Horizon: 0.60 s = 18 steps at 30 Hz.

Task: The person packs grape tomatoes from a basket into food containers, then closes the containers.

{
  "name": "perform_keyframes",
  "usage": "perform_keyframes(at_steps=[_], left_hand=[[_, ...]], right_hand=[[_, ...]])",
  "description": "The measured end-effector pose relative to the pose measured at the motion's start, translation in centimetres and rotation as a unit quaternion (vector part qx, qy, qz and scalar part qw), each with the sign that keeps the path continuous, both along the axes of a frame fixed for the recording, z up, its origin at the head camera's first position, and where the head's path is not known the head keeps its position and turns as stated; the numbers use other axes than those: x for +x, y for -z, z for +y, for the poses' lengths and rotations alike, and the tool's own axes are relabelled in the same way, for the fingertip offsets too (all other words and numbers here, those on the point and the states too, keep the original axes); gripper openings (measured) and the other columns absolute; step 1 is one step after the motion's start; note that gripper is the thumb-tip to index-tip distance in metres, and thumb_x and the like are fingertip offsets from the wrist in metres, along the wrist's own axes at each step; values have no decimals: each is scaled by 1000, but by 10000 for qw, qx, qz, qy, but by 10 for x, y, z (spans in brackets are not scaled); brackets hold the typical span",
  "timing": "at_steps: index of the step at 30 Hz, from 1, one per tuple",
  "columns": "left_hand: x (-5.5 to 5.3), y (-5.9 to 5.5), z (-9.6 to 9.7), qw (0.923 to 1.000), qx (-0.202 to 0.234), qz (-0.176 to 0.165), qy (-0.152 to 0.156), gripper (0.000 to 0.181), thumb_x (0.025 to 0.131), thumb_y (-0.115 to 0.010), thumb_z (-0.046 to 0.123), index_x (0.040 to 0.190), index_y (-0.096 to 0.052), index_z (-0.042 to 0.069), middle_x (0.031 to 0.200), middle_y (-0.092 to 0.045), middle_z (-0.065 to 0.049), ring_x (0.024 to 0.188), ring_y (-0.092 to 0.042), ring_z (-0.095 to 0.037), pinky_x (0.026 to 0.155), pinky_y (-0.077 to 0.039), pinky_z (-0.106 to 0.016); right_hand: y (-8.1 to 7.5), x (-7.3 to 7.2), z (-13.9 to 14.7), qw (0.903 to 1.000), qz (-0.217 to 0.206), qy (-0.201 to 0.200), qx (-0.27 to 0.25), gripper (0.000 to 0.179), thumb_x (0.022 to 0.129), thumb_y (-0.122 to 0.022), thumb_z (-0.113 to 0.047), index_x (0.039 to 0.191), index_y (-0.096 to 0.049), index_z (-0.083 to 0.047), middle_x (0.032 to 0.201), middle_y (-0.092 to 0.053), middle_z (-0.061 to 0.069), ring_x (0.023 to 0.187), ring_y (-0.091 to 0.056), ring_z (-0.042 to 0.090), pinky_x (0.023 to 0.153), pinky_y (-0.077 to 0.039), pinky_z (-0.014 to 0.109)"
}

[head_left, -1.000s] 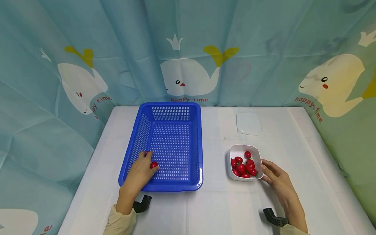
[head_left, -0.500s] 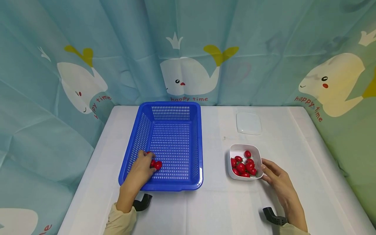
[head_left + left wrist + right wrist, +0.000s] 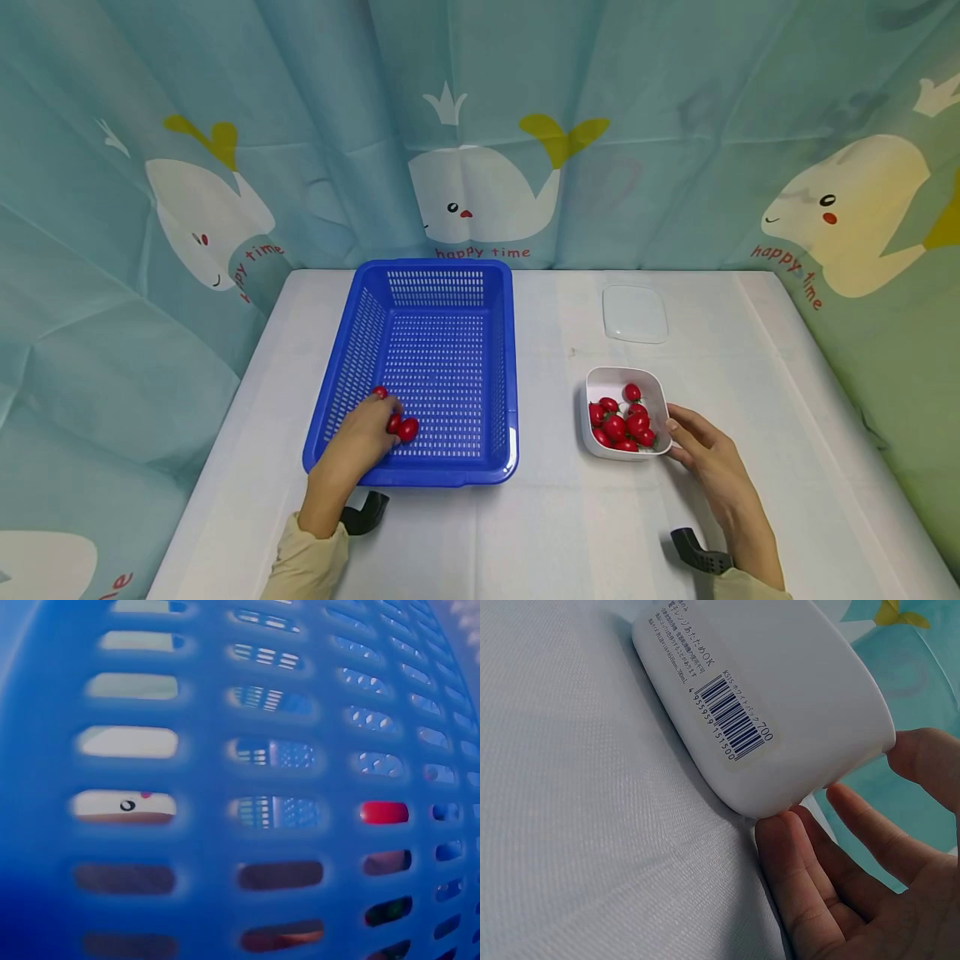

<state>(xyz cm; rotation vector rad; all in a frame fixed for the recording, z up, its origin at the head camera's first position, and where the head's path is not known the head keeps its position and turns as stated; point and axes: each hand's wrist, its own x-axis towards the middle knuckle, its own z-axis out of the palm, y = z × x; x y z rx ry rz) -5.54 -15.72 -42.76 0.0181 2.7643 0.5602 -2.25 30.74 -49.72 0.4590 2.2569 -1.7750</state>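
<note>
Inside the near left corner of the blue basket (image 3: 498, 467), my left hand (image 3: 362, 435) curls its fingers round a cherry tomato (image 3: 394, 423). A second tomato touches it on the right, and a third shows beyond the fingers. In the left wrist view the slotted basket wall (image 3: 202, 772) fills the frame, with a red tomato (image 3: 384, 813) seen through one slot. My right hand (image 3: 708, 458) holds the right side of a white plastic container (image 3: 626, 377), thumb at the rim. Several tomatoes with green stems lie in it. The right wrist view shows the container's barcode side (image 3: 802, 697).
A translucent square lid (image 3: 635, 314) lies flat behind the container. White cloth (image 3: 551, 517) covers the table. A curtain printed with whales (image 3: 487, 196) hangs at its back and sides. Black wrist mounts (image 3: 366, 512) stick out beside both forearms.
My left hand has shifted slightly to the right in the basket. Two tomatoes by its fingertips have come into fuller view and moved right. The right hand and the container have stayed put.
</note>
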Motion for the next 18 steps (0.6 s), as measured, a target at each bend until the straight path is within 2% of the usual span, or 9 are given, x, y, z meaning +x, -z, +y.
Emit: perform_keyframes(at_steps=[5,10,12,15,18], left_hand=[[-1,0,1,10000,-45,-86,-22,30,85,-78,-4,113,-69,-2,104,-70,-19,93,-64,-30,92,-59,-50],[-1,0,1,9999,-19,-107,-52,26,85,-77,-5,110,-69,-1,98,-69,-16,88,-61,-27,86,-60,-46],[-1,0,0,10000,7,-65,-44,24,86,-76,-4,109,-69,-1,97,-68,-15,87,-60,-26,85,-59,-45],[-1,0,-1,9998,112,156,-77,21,87,-75,-4,107,-70,-2,96,-68,-16,86,-60,-27,82,-59,-45],[0,0,-1,9981,245,530,-181,21,90,-73,-3,111,-70,-3,103,-70,-20,91,-64,-31,86,-60,-49]], right_hand=[[0,0,0,10000,-3,4,42,70,104,-62,-43,155,-41,-1,131,-50,-18,105,-58,-15,88,-54,10],[1,0,1,10000,37,-27,65,70,104,-61,-43,156,-41,0,126,-50,-24,105,-58,-15,87,-55,11],[1,0,1,10000,27,-30,77,70,104,-61,-43,156,-41,-1,128,-51,-22,105,-58,-15,87,-55,11],[1,0,1,9999,-24,-42,142,70,105,-60,-44,156,-40,-1,139,-52,-9,105,-57,-15,88,-54,10],[1,0,0,9998,-66,-36,181,70,105,-60,-45,156,-40,-2,144,-49,-3,105,-57,-16,88,-54,9]])
